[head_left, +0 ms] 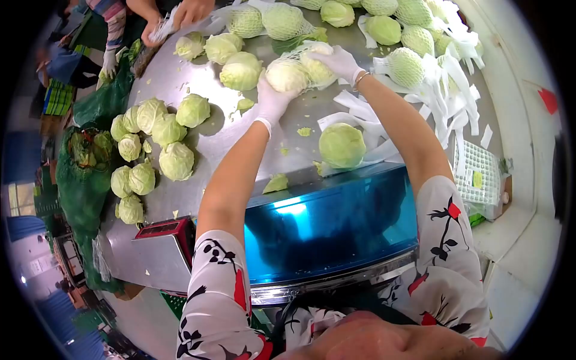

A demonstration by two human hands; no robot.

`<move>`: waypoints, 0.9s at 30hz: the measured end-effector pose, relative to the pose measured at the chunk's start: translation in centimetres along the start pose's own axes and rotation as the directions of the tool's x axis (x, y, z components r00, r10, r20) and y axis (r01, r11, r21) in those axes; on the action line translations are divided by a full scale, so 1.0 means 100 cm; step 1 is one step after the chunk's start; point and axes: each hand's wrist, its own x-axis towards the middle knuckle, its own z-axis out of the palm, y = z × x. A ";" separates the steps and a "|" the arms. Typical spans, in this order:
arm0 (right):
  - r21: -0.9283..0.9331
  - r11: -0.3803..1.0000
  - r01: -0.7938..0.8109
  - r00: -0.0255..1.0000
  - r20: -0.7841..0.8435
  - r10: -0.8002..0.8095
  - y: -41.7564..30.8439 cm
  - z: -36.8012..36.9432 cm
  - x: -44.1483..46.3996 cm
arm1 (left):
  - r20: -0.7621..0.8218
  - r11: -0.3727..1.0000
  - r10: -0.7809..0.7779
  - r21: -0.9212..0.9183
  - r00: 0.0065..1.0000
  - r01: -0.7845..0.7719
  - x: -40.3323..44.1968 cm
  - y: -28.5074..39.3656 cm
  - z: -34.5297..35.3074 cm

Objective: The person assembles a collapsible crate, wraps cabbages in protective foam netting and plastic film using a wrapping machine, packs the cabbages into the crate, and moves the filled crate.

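Note:
My left hand (273, 101), in a white glove, is wrapped round the near side of a pale green cabbage (287, 75). My right hand (337, 63), gloved too, grips a second cabbage (318, 71) pressed against the first. White foam netting (298, 55) lies over the tops of these two cabbages; how far it wraps underneath is hidden. A loose cabbage (240, 71) sits just left of my left hand. Nearer to me, another cabbage (342, 146) rests beside white foam sleeves (354, 108).
Several bare cabbages (176, 161) stand on the metal table (222, 135) at left. Netted cabbages (283, 21) line the back, with foam sleeves (459, 90) heaped at right. A blue film roll (330, 225) spans the front, beside a scale (165, 255). Another person's hands (193, 12) work at upper left.

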 end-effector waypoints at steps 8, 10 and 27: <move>0.152 0.984 0.098 0.993 0.053 -0.107 -0.064 -0.052 -0.149 | 0.095 0.996 -0.026 -0.079 0.995 0.034 -0.106 0.079 -0.092; 0.575 0.784 0.231 0.902 0.175 -0.395 -0.086 -0.064 -0.202 | 0.139 0.998 0.062 -0.039 0.988 -0.057 -0.166 0.103 -0.127; 0.171 0.975 0.144 0.989 0.020 -0.150 -0.070 -0.035 -0.509 | -0.116 0.912 -0.179 0.353 0.977 0.209 -0.415 0.158 -0.145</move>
